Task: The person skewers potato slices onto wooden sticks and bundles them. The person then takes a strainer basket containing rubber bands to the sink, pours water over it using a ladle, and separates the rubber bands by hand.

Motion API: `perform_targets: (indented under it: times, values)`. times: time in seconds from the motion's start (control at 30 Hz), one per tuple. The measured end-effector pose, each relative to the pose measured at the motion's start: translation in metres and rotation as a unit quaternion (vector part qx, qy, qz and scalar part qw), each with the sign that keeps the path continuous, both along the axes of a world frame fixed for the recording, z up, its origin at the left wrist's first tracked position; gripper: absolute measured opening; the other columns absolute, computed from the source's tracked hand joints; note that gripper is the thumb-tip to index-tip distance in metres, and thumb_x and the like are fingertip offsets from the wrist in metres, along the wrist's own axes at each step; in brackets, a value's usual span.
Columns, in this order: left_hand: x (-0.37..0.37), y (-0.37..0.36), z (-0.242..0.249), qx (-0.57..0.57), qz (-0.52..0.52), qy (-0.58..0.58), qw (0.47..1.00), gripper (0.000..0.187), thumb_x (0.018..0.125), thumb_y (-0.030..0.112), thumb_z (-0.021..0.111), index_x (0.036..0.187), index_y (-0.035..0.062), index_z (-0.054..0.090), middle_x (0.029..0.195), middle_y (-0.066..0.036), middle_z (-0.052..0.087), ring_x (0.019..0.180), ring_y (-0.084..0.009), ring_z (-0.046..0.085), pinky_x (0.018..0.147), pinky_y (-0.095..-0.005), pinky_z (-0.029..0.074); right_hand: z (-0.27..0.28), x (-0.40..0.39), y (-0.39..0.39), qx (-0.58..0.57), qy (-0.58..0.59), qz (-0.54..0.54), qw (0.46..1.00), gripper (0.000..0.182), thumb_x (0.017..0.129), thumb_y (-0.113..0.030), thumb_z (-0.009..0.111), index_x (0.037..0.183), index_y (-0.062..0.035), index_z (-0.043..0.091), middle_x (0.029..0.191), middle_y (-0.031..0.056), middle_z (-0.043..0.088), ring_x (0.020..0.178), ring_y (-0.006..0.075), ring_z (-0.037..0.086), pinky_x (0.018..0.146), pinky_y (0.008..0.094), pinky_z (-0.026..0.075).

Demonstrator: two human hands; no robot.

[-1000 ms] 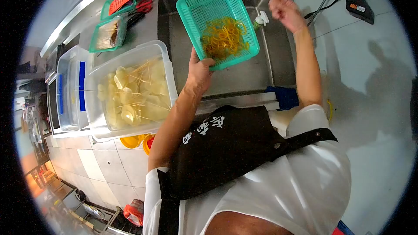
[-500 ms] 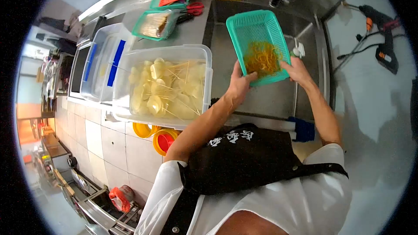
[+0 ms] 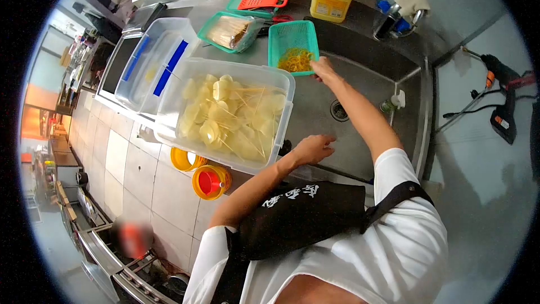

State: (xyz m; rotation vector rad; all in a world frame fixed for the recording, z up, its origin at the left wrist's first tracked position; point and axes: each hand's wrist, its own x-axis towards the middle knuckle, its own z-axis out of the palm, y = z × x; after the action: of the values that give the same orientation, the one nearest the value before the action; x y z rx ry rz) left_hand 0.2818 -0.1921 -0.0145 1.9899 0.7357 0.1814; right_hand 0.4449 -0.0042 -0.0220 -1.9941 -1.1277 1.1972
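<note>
My right hand (image 3: 323, 70) grips the lower right corner of a green plastic basket (image 3: 274, 42) at the sink's left edge. Thin orange-yellow strips (image 3: 296, 60) lie bunched in the basket's near end. Over the near part of the sink, my left hand (image 3: 313, 149) is empty, its fingers loosely apart. Beside that hand stands a large clear plastic tub (image 3: 286, 129) of pale, thin round slices (image 3: 216, 115) on wooden skewers.
Behind the basket are a packet of sticks (image 3: 229, 31) in another green basket, a red grater (image 3: 263, 1) and a yellow jug (image 3: 331, 1). The metal sink (image 3: 360, 107) has a faucet (image 3: 388, 25) at its back. Two yellow buckets (image 3: 212, 182) stand below the tub.
The green basket has moved left and away from me, from over the sink to its left edge. My left hand has let go and drawn back toward me; my right still holds on.
</note>
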Motion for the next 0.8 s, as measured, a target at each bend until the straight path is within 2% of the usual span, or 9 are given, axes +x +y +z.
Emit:
perform_targets:
  times: [0.07,0.17,0.27,0.37,0.47,0.57,0.7,0.77,0.8]
  values:
    - [-0.009,-0.001,-0.001,-0.013,0.027,-0.005,1.0,0.038,0.083,0.022,0.061,0.117,0.006,0.055,0.096,-0.02,0.064,0.088,-0.0347,0.063,0.076,-0.0405,0.049,-0.011,-0.024,0.009,-0.019,0.014,-0.016,1.0,0.034,0.09,-0.031,0.053,0.099,0.0014,0.053,0.072,0.0086,0.057,0.057,0.013,0.057,0.04,0.0262,0.041]
    - [-0.017,-0.003,-0.003,-0.018,0.041,-0.007,0.999,0.039,0.083,0.02,0.06,0.117,0.0037,0.055,0.099,-0.02,0.064,0.091,-0.0345,0.063,0.078,-0.0398,0.05,-0.023,-0.041,0.008,0.003,0.076,0.037,0.996,0.046,0.09,-0.044,0.051,0.102,-0.0005,0.053,0.078,0.0072,0.057,0.062,0.0125,0.057,0.043,0.0266,0.044]
    - [-0.018,-0.004,0.0,-0.03,0.036,0.021,0.999,0.037,0.082,0.016,0.059,0.117,0.0031,0.055,0.099,-0.021,0.064,0.092,-0.0345,0.062,0.078,-0.0399,0.05,-0.036,-0.042,0.009,0.01,0.105,0.088,0.991,0.059,0.088,-0.051,0.05,0.111,0.0037,0.052,0.078,0.0113,0.062,0.057,0.0173,0.06,0.046,0.0321,0.05]
    - [-0.011,-0.007,0.003,-0.03,0.076,0.008,0.997,0.036,0.08,0.012,0.058,0.115,0.0053,0.057,0.096,-0.02,0.064,0.089,-0.0347,0.063,0.077,-0.0405,0.05,-0.027,-0.032,0.003,-0.006,0.164,0.133,0.977,0.053,0.09,-0.044,0.05,0.119,-0.0003,0.048,0.081,0.0082,0.061,0.064,0.0155,0.06,0.05,0.0317,0.052]
    - [-0.004,-0.005,0.011,0.037,0.083,0.01,0.996,0.035,0.077,0.009,0.059,0.112,0.0058,0.059,0.091,-0.02,0.064,0.085,-0.0342,0.063,0.075,-0.0411,0.05,-0.013,-0.016,-0.008,0.029,0.105,0.149,0.983,0.043,0.089,-0.037,0.053,0.116,-0.0033,0.053,0.082,0.0056,0.061,0.069,0.0135,0.06,0.052,0.0305,0.051]
    - [0.002,0.003,0.0,0.101,0.149,-0.067,0.981,0.033,0.075,0.009,0.061,0.108,0.0041,0.061,0.084,-0.019,0.064,0.075,-0.0311,0.064,0.068,-0.0389,0.051,0.009,0.016,-0.027,0.086,0.133,0.12,0.98,0.023,0.09,-0.02,0.053,0.102,-0.0033,0.061,0.082,0.0047,0.065,0.068,0.0118,0.061,0.055,0.027,0.05]
    - [-0.003,0.008,0.082,-0.118,0.185,-0.088,0.972,0.033,0.08,0.016,0.065,0.112,0.0064,0.062,0.071,-0.011,0.062,0.061,-0.0189,0.06,0.058,-0.0324,0.049,0.099,0.044,-0.097,0.186,0.135,0.15,0.962,0.018,0.091,-0.018,0.053,0.091,-0.0031,0.063,0.075,0.0039,0.064,0.062,0.0086,0.056,0.056,0.0222,0.045]
    - [0.006,0.016,0.086,-0.149,0.171,-0.128,0.965,0.04,0.083,0.022,0.065,0.12,0.009,0.058,0.078,-0.011,0.063,0.068,-0.0154,0.06,0.06,-0.0323,0.05,0.125,0.064,-0.129,0.256,0.226,0.158,0.927,0.02,0.09,-0.021,0.057,0.077,-0.005,0.058,0.067,0.003,0.056,0.056,0.0096,0.05,0.052,0.0225,0.04]
    - [0.008,0.016,0.087,-0.219,0.162,-0.216,0.938,0.043,0.082,0.024,0.065,0.121,0.0092,0.056,0.082,-0.012,0.063,0.073,-0.0153,0.061,0.063,-0.032,0.05,0.124,0.082,-0.142,0.251,0.305,0.164,0.904,0.02,0.09,-0.021,0.056,0.077,-0.0052,0.057,0.067,0.0029,0.056,0.057,0.0099,0.049,0.052,0.0228,0.041]
